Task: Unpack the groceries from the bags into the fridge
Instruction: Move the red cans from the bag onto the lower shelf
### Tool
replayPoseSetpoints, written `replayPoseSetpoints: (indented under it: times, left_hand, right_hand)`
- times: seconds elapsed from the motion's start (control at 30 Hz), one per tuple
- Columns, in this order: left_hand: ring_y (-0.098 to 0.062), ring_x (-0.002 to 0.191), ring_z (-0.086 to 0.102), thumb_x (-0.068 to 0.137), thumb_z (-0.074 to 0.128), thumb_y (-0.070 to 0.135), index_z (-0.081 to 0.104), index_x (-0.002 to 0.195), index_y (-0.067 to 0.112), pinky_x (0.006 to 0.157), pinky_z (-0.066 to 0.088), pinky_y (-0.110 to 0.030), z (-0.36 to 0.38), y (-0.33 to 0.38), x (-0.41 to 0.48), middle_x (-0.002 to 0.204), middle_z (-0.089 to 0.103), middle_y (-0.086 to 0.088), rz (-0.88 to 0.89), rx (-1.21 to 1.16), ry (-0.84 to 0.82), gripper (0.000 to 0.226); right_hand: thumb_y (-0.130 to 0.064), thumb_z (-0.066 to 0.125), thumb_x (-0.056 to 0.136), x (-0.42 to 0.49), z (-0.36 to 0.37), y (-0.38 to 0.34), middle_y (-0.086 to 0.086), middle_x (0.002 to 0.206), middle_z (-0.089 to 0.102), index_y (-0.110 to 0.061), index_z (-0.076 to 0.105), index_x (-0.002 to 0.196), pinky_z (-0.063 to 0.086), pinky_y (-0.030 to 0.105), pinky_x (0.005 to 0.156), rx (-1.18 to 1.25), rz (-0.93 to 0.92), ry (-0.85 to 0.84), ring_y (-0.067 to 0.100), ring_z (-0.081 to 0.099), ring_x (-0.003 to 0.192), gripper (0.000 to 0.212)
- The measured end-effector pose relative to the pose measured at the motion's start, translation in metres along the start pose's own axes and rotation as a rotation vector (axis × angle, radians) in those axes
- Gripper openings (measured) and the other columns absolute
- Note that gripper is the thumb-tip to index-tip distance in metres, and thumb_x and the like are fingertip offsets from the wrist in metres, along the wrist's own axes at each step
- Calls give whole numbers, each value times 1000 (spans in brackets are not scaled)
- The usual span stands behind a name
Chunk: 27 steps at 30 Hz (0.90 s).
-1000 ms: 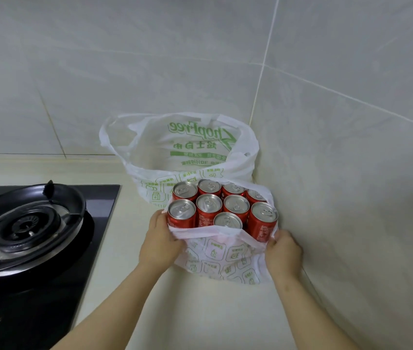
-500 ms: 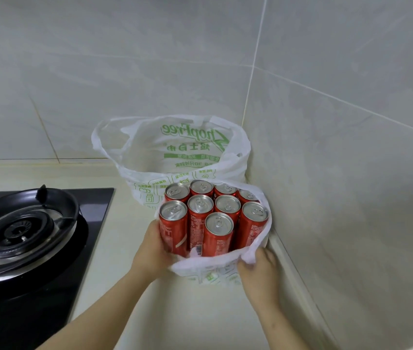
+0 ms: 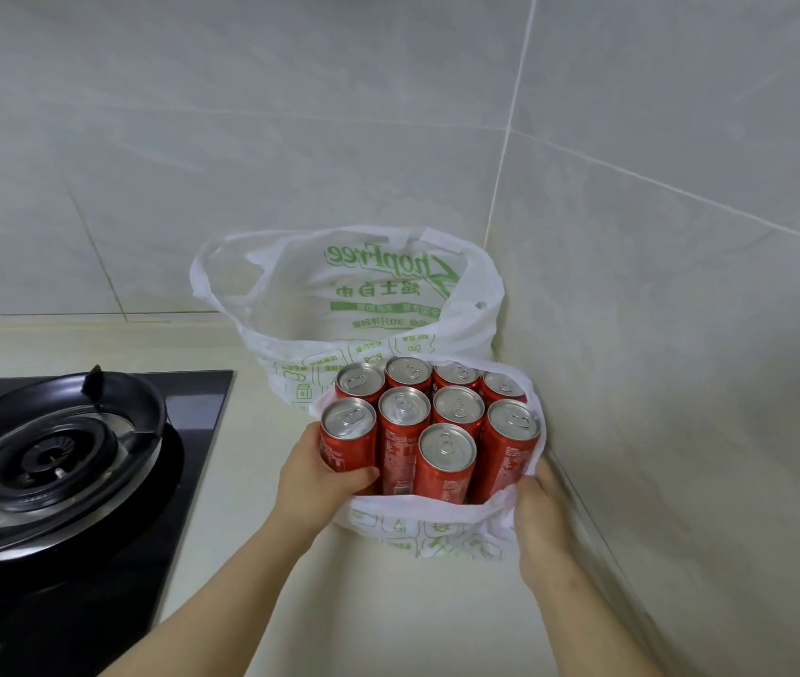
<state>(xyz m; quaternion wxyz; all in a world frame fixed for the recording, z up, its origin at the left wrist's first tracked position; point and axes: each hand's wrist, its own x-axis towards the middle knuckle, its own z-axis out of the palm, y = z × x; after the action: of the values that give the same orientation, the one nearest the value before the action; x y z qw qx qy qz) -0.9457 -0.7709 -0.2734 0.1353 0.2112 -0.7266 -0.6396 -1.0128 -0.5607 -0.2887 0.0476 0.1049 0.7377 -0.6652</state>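
Far left: black hob with a gas burner, set into the pale counter.

Left hand came in from below and gripped the leftmost red can. The thumb lay curled across its front. The other fingers were hidden behind the can, so their position could not be told.

Centre: nine red cans, silver tops up, stood upright and packed tight in a white plastic bag with green print. The bag's rim sat low, leaving the cans' upper parts bare. The bag stood on the counter, in the corner where the tiled walls met.

Just behind it, touching, stood a second white bag with green lettering, mouth open, contents not visible.

Right: right hand at the front bag's right edge, fingers clamped on a fold of the plastic rim, just beside the rightmost can. The hand sat close to the right wall.
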Motion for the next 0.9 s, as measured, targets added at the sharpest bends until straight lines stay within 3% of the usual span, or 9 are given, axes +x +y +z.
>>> replayPoseSetpoints:
  times: [0.13,0.23,0.33,0.4,0.5,0.6,0.7,0.83,0.9]
  left_hand:
    - [-14,93,67,44,77,18,59,106,33,85,55,-42,-16,4,9,98,71,6,-13,18,-53,66]
    - [-14,94,63,45,68,7,53,102,33,74,54,-25,-15,17,9,99,68,9,101,-34,-94,64]
    - [-15,119,46,52,66,22,42,112,45,94,43,-28,-14,33,10,124,45,9,252,-4,-125,69]
    - [-20,132,33,58,60,47,40,121,48,107,33,-43,-12,38,13,139,33,5,372,206,-55,66]
    - [-29,143,14,72,38,66,41,136,33,113,18,-54,1,48,14,155,16,-8,520,698,154,73]
    - [-29,145,0,79,24,69,36,140,36,111,4,-56,21,62,13,158,7,-4,651,982,80,71]
    - [-22,145,-11,83,21,72,14,146,41,115,-1,-52,32,70,21,158,-8,5,467,1171,-159,70]
    - [-19,146,-1,88,26,68,12,146,40,116,5,-48,31,77,36,158,5,10,328,1206,-227,67]
    - [-17,145,4,88,26,68,16,146,41,114,12,-49,26,80,44,156,13,13,311,1210,-243,65]
  right_hand:
    - [-5,38,88,-2,2,-3,7,84,64,-13,57,79,47,41,84,-12,32,90,30,59,89,23]
    - [-13,43,92,-3,12,-8,2,93,68,-18,62,95,51,41,85,30,-35,52,23,63,92,19]
    - [-17,51,91,6,19,-14,3,99,64,-14,57,106,52,44,83,33,-159,224,27,62,96,16]
    - [-14,53,89,9,17,-22,9,108,58,-7,53,111,48,44,88,-47,-259,359,32,56,104,23]
    - [-7,51,89,8,13,-31,7,137,46,-12,43,135,34,38,107,-178,-423,347,26,40,127,47]
    - [-2,43,95,11,11,-29,3,146,40,-15,41,141,26,30,111,-322,-570,262,18,34,136,48]
    - [-21,37,100,16,10,-23,-11,127,58,-34,49,133,43,34,102,-181,-444,125,9,53,119,37]
    - [-48,41,89,34,9,16,-7,101,71,-45,59,111,51,46,91,-144,-79,-109,19,66,98,29]
    - [-45,44,81,38,8,27,-5,96,72,-45,63,100,51,48,91,-178,35,-179,23,66,95,27]
